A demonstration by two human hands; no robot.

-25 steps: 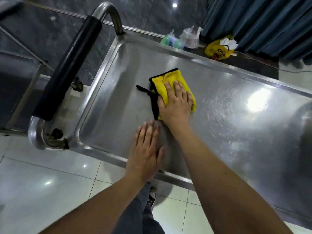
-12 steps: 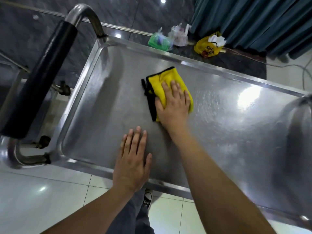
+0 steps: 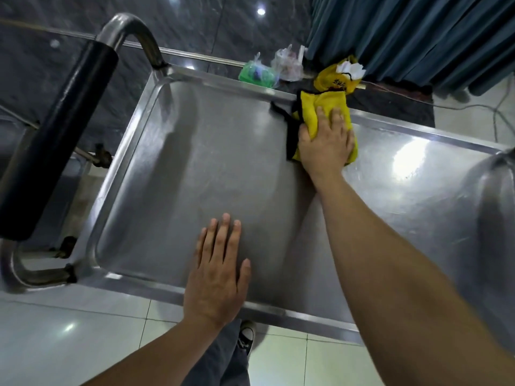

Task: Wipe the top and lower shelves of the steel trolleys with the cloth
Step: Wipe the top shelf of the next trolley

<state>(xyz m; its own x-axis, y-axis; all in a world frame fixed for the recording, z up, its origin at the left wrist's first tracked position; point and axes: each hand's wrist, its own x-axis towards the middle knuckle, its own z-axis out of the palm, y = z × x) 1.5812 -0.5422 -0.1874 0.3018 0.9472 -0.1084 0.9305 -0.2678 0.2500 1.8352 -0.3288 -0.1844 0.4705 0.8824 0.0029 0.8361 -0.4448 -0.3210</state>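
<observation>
The steel trolley's top shelf point(image 3: 195, 168) fills the view, a shallow tray with a raised rim. A folded yellow cloth with black trim point(image 3: 309, 112) lies against the far rim. My right hand point(image 3: 326, 140) presses flat on the cloth, fingers straight and pointing toward the far edge. Near the front rim my left hand point(image 3: 217, 271) lies flat on the bare steel, fingers spread and straight, holding nothing. The lower shelf is hidden under the top one.
A curved steel push handle with a black grip point(image 3: 55, 129) stands at the trolley's left end. Beyond the far rim lie a green plastic bag point(image 3: 257, 73), a clear bag point(image 3: 287, 62) and a yellow bag point(image 3: 337, 79). Blue curtains point(image 3: 418, 34) hang at the back right. White floor tiles lie below.
My right hand has slid the cloth from the shelf's middle away to the far rim and rightward. My left hand has stayed flat on the steel near the front edge.
</observation>
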